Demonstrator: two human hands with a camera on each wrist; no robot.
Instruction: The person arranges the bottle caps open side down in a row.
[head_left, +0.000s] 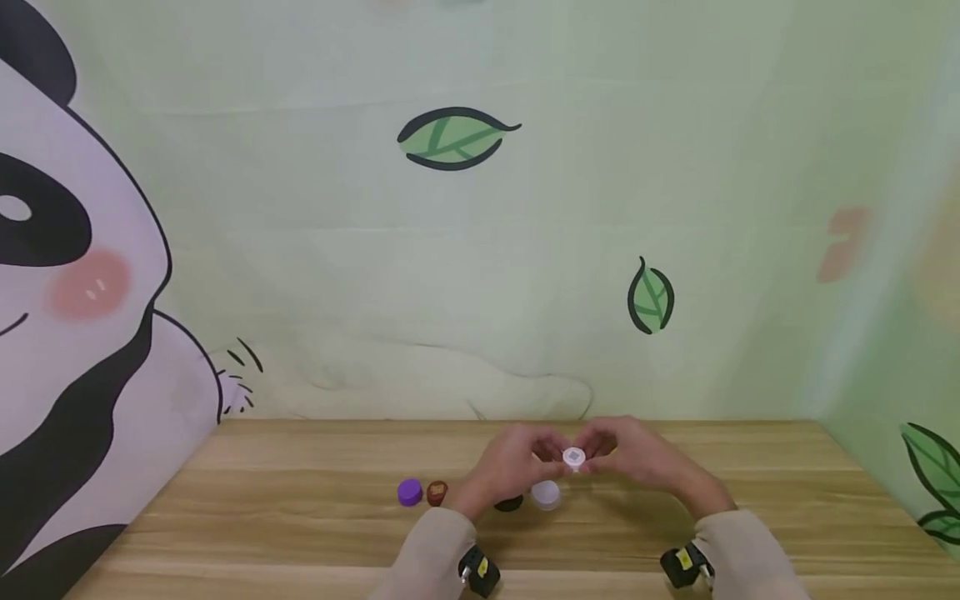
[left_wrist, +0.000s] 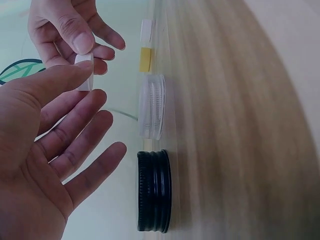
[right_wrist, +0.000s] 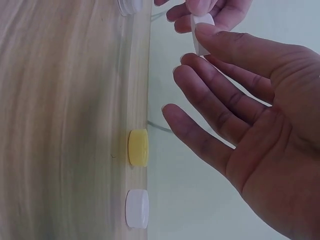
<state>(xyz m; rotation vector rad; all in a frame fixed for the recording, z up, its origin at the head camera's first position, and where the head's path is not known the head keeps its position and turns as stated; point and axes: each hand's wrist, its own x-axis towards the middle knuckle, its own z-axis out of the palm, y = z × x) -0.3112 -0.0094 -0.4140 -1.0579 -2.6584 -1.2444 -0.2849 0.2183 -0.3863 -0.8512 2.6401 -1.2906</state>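
Between both hands, above the table, is a small white bottle cap (head_left: 573, 457) with a grey square mark on its top. My left hand (head_left: 517, 460) pinches its left side, thumb against fingers. From the other side my right hand (head_left: 633, 454) pinches the same cap. The left wrist view shows the white cap (left_wrist: 85, 80) edge-on between the two thumbs and the fingers; the right wrist view shows that cap (right_wrist: 201, 37) too. Below the left hand lie a clear lid (head_left: 546, 495) and a partly hidden black lid (head_left: 509, 504).
Left on the wooden table (head_left: 300, 508) lie a purple cap (head_left: 409, 492) and a brown cap (head_left: 437, 492). A yellow cap (right_wrist: 138, 148) and another white cap (right_wrist: 137, 209) lie on the right side, hidden in the head view. A printed wall cloth (head_left: 337, 250) stands behind.
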